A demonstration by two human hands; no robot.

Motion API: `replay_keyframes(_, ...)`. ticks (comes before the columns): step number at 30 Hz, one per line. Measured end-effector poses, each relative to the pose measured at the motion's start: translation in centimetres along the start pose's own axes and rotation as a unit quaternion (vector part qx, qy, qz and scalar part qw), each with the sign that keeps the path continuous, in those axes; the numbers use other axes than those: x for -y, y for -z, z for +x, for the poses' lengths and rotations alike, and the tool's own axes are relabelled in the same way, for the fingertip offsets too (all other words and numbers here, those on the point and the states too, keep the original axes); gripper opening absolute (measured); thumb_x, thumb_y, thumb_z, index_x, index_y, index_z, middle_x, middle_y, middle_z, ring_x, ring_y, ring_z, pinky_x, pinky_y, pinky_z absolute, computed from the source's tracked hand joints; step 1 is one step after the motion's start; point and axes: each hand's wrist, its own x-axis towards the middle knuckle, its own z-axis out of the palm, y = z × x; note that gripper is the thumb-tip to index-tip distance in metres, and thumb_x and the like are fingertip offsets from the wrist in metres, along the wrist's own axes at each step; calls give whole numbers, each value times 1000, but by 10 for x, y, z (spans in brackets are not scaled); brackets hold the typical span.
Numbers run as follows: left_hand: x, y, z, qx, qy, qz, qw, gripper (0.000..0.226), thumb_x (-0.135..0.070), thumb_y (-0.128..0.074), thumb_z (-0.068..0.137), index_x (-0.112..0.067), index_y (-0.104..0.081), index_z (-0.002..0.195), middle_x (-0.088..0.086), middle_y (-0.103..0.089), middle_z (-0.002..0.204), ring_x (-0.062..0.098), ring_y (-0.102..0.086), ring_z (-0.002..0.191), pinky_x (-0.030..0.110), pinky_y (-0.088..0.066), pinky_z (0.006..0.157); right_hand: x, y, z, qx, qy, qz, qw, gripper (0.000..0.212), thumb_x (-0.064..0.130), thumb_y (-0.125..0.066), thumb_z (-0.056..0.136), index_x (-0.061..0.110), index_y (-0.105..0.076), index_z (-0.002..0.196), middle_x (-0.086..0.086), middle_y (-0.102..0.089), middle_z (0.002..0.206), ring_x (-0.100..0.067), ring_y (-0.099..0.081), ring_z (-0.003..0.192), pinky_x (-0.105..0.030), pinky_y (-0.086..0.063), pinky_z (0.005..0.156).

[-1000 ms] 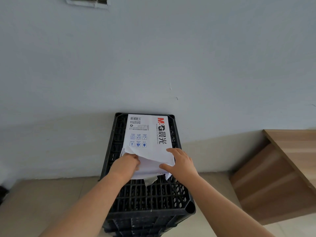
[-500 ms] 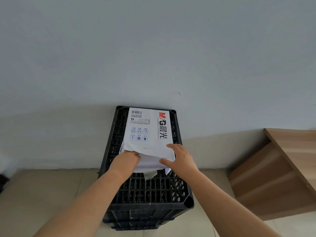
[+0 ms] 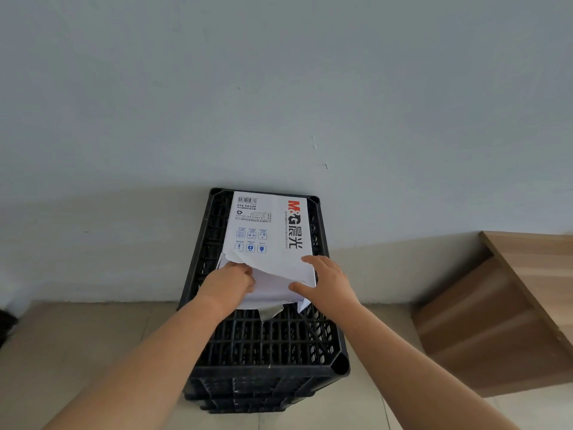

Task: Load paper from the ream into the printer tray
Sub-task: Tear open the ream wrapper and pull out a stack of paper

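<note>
Curled left hand grips the torn 6 o'clock end of the white wrapped paper ream; right hand presses flat on it.

The view has tipped down slightly: the black plastic lattice crate and the white wrapped paper ream now sit higher in frame.

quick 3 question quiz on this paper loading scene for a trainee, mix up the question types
1. True or false: the ream lies on top of a black crate.
2. The right hand rests on: A) the ream's near corner B) the crate's rim C) nothing at all.
3. Fill in: the left hand has its fingers tucked under the torn ____.
Key: 1 true; 2 A; 3 wrapper.
</note>
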Motion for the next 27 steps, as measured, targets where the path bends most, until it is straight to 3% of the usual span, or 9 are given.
replay_keyframes(4,-5,5,-3,21,-34,77,996,31,10,-50,80,-7,-60,104,9,-55,115,27,-51,107,37,-51,80,-1,0,1,3,1,3,1000,65,52,-66,80,33,-41,137,9,-41,145,-16,-35,133,-41,-32,111)
replay_keyframes(9,-9,-1,-8,0,-40,124,991,41,7,-51,82,-7,-51,121,11,-51,126,26,-53,110,36,-51,77,-1,0,1,3,20,-1,1000,63,50,-66,82,32,-42,137,10,-41,144,-15,-36,132,-39,-31,111)
replay_keyframes(13,-9,-12,-17,-53,-31,132,989,41,-2,-72,63,-10,-64,102,8,-66,103,22,-63,88,32,-56,52,-4,-1,0,6,38,-1,999,62,49,-66,82,33,-42,137,11,-41,145,-14,-34,133,-38,-29,111)
replay_keyframes(20,-27,-8,-38,-81,-17,107,991,47,-4,-88,33,-11,-69,75,4,-66,72,17,-62,56,24,-45,35,-13,-7,-4,28,63,10,998,68,51,-70,77,34,-42,136,11,-41,144,-14,-33,133,-40,-31,111)
replay_keyframes(25,-35,-7,-48,-80,7,88,993,49,-1,-85,43,-10,-70,88,5,-67,83,18,-64,63,27,-48,38,-20,-6,-15,32,78,-16,996,66,52,-67,80,33,-41,138,12,-40,144,-13,-32,134,-39,-31,111)
replay_keyframes(27,-35,-5,-49,-76,11,99,992,53,-3,-88,36,-12,-71,85,4,-68,81,16,-64,60,25,-48,34,-21,-3,-19,22,97,-65,993,63,53,-62,83,31,-41,139,11,-41,144,-14,-33,134,-37,-31,111)
